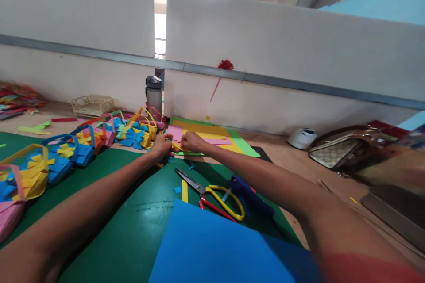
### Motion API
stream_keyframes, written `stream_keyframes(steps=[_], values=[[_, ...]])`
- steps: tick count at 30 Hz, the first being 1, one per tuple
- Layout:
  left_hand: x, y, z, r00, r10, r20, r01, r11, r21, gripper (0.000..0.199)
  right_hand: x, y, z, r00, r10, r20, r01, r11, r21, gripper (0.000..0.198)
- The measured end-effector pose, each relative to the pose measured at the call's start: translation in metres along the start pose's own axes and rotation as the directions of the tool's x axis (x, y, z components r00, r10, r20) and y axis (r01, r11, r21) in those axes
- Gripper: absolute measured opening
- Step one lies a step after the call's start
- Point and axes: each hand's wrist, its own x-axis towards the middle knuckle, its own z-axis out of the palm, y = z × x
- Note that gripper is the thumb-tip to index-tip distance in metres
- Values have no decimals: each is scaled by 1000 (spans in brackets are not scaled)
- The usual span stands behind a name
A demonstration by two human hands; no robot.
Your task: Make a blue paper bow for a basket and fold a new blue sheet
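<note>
Both my arms reach to the far edge of a green mat [133, 212]. My left hand [162, 147] is closed, fingertips bent together among small blue and yellow paper scraps [171, 155]. Just right of it, my right hand [192, 141] is curled into a fist beside stacked coloured paper sheets [215, 132]. Whatever either hand pinches is too small to make out. Nearer me lie scissors [202, 190] with red and yellow handles, a yellow paper strip [184, 191], a dark blue glue gun [249, 199] and a large blue sheet [219, 247].
Several small paper baskets [66, 154] with flowers line the left side. Behind them stand a cream plastic basket [93, 105] and a grey bottle [154, 97]. At right are a white rounded object [301, 138] and a patterned handbag [341, 150]. A white partition [282, 53] closes the back.
</note>
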Motion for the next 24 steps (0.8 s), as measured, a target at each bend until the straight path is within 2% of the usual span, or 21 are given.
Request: stream_keyframes(steps=[4,7,12,17,22,24], values=[[0,0,2,1000,24,-10,-23,998,67,32,-17,-5,-10,1000,0,-7,0,1000,-16,30],[-6,4,0,998,67,8,-68,985,157,32,-42,-7,-28,1000,5,-30,-7,999,-46,30],[-30,25,-20,965,255,60,-259,888,379,31,-102,-8,-64,994,30,-103,-42,992,-123,28],[-81,33,-39,876,444,189,-464,671,578,28,-174,-27,-77,993,50,-108,-73,974,-216,26],[-164,4,-52,747,511,426,-654,446,611,23,-261,-67,-63,998,5,-59,-25,937,-347,16],[-201,-14,-56,680,522,515,-723,362,589,24,-300,-81,-49,991,-101,-89,48,883,-466,12]])
